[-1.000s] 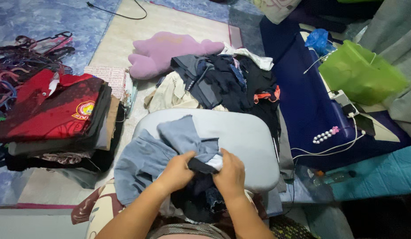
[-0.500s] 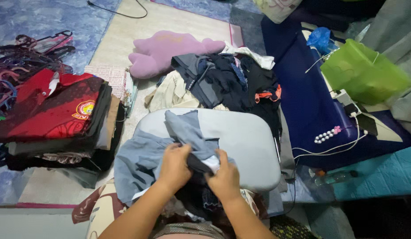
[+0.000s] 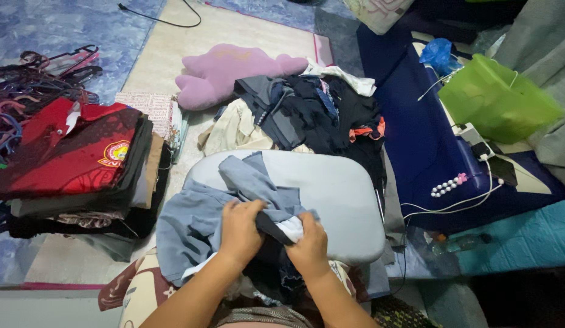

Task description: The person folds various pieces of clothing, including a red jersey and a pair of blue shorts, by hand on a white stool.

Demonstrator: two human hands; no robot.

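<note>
On grey board (image 3: 331, 188), both hands grip blue-grey garment (image 3: 197, 218).

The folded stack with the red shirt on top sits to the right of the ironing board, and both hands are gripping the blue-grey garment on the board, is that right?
Not quite: the head view shows the folded stack with the red shirt to the left of the ironing board, not the right. The rest holds: the left hand and right hand both grip the blue-grey garment on the board.

Your open lane: bare ironing board (image 3: 337, 194), right half. Blocked beyond by loose clothes heap (image 3: 313, 112); left by folded stack (image 3: 82, 161); right by cables (image 3: 452, 203).
</note>
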